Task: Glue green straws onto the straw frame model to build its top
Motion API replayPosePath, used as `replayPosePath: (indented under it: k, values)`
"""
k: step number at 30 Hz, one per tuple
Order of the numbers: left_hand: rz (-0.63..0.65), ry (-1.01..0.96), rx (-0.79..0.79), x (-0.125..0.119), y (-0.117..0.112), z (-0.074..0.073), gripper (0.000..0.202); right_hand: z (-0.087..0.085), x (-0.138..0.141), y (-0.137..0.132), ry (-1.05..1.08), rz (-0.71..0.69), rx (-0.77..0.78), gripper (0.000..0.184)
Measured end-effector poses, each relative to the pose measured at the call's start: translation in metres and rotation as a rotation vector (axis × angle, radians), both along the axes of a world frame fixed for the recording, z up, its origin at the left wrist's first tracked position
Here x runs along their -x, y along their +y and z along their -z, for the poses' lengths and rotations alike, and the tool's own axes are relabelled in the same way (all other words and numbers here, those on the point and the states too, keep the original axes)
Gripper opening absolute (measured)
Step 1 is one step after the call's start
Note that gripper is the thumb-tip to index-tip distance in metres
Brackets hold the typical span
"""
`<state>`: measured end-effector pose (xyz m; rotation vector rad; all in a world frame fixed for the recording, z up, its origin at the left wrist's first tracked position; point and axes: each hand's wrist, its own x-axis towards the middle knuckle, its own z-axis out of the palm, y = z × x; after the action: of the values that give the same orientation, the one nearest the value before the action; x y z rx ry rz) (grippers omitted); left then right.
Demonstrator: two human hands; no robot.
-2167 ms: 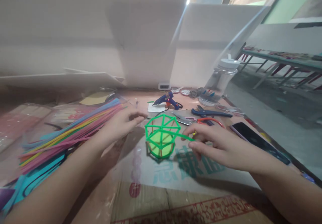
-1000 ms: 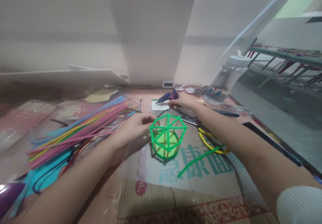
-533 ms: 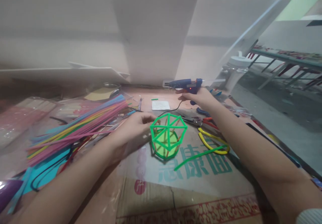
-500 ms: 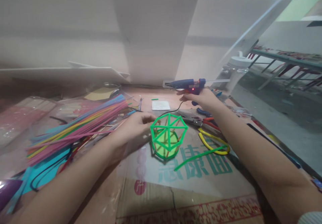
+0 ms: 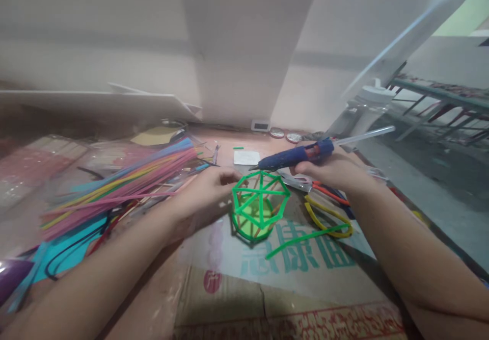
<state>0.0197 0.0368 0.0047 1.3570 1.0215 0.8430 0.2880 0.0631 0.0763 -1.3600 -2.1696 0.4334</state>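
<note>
Right fingers (image 5: pixel 305 168), clasping the glue gun (image 5: pixel 292 157), have neared the frame (image 5: pixel 261 193) left fingers (image 5: pixel 226 190) pinch.

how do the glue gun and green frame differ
The glue gun is mostly dark blue; the green frame is mostly bright green. The glue gun is elongated; the green frame is a roundish, open lattice. The right hand grips the glue gun; the left hand is at the green frame. Both have a hand at them.

Bright green frame (image 5: pixel 261 192) with lime base (image 5: pixel 252 211), dark blue glue gun (image 5: pixel 294 157).
</note>
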Motion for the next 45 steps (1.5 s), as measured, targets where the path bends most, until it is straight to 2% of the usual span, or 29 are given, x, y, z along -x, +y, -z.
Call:
replayPosePath:
  k: [5,9,14,21,26,29,32,45]
  values:
    - [-0.019,0.032,0.005,0.000,-0.003,-0.002,0.025,0.002,0.010,-0.003,0.062,-0.052,0.014,0.026]
    - [0.013,0.048,-0.005,0.001,-0.002,-0.002,0.029,0.001,0.012,-0.004,0.086,-0.039,0.017,0.027]
    - [0.011,0.048,-0.006,0.000,-0.003,0.000,0.028,0.001,0.013,-0.003,0.080,-0.101,0.052,0.026]
    - [0.018,0.069,-0.002,0.000,-0.002,-0.004,0.028,0.003,0.011,0.001,0.003,-0.169,0.029,0.035]
    - [0.001,0.080,-0.004,0.000,-0.003,-0.004,0.026,0.008,0.011,0.002,0.059,-0.144,0.033,0.035]
    - [-0.022,0.123,-0.024,0.000,-0.003,-0.003,0.026,0.008,0.011,0.001,0.022,-0.109,0.001,0.030]
    - [0.014,0.106,-0.033,0.001,-0.001,-0.003,0.026,0.008,0.012,0.001,0.005,-0.078,-0.029,0.027]
    - [-0.010,0.023,0.029,-0.002,-0.009,-0.007,0.021,0.012,0.009,0.002,-0.012,-0.094,-0.030,0.026]
